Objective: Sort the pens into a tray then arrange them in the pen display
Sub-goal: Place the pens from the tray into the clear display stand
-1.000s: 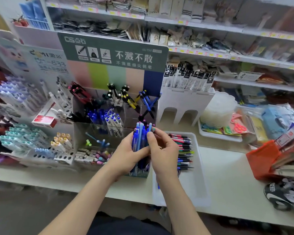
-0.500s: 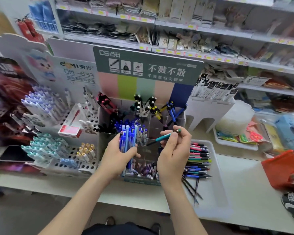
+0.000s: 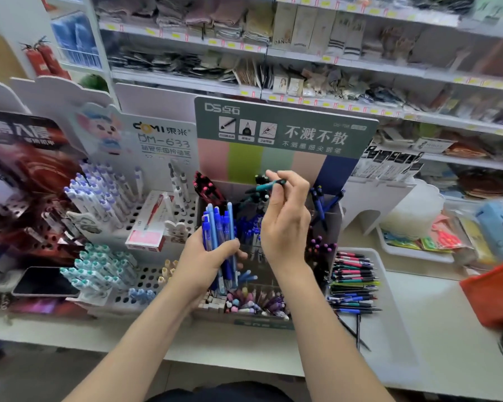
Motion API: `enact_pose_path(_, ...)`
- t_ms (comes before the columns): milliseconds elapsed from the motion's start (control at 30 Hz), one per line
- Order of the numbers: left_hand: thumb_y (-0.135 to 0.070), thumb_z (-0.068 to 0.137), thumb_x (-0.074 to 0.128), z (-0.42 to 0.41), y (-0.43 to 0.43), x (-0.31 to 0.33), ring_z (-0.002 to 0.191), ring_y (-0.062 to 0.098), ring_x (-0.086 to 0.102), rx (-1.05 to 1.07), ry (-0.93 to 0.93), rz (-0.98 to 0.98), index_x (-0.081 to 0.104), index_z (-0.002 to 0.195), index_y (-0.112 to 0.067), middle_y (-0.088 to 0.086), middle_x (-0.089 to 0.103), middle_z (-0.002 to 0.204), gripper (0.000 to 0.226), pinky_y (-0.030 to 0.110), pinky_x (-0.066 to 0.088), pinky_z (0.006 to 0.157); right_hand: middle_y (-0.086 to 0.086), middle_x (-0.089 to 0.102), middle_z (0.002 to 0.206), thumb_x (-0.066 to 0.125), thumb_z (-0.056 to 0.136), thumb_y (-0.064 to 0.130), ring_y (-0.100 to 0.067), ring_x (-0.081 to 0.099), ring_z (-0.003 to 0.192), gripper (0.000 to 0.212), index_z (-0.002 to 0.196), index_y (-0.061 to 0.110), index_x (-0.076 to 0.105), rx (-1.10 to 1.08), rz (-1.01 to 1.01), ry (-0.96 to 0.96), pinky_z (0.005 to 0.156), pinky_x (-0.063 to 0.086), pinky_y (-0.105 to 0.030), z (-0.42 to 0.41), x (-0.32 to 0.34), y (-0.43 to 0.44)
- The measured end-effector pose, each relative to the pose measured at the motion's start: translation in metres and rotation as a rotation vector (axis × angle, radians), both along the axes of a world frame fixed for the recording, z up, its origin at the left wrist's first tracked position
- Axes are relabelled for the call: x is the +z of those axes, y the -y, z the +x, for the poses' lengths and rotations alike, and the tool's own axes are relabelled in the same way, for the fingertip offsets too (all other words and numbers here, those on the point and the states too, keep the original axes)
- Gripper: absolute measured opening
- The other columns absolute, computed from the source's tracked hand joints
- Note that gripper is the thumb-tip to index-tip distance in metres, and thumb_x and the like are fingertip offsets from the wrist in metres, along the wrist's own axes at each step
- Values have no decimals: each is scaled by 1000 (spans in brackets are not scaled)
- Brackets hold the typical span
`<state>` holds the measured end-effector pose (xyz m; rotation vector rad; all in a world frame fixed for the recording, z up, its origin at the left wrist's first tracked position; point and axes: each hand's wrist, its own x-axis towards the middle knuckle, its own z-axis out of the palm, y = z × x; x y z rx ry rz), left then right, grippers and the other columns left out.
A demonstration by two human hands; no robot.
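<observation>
A teal pen (image 3: 269,185) is pinched roughly level between the thumb and fingertips of the right hand (image 3: 285,224). That hand is raised with the wrist bent back and its back to the camera, in front of the upper compartments of the display (image 3: 285,158). The pen's tip seems to point left, though blur makes this uncertain. Lower and to the left, the left hand (image 3: 206,262) is wrapped round a bundle of blue pens (image 3: 219,230), held upright with the thumb across their front. The hands are apart, and both forearms reach up from the bottom edge. Just right of the display, a white tray (image 3: 389,338) lies on the counter (image 3: 447,309). Mixed pens (image 3: 353,282) lie sideways in a row at its far end.
</observation>
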<state>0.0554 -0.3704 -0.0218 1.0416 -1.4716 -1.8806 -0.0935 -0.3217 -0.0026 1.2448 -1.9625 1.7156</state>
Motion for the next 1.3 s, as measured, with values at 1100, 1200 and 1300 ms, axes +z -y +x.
enact_pose_path(1100,-6,94,78,38,3,-26,87,30,79,-141,175,-32,64,111,-7,12,78,94,22,41,65,76,-5,76,112,66,103,5,-17,71,103,20,122,4,72,179,372,-89,93,59,-32,26,-98,-43)
enact_pose_path(1200,-3,92,79,35,3,-22,83,27,78,-137,154,-34,65,110,-4,12,78,92,24,38,64,73,-1,73,100,73,99,11,-19,68,90,14,113,12,70,214,530,-114,77,59,-44,28,-121,-48)
enact_pose_path(1300,-3,91,81,33,5,-18,83,26,78,-134,143,-28,66,110,-3,10,78,92,24,35,64,73,5,74,105,78,96,18,-19,63,95,8,104,18,75,160,572,-248,79,53,-42,24,-117,-50)
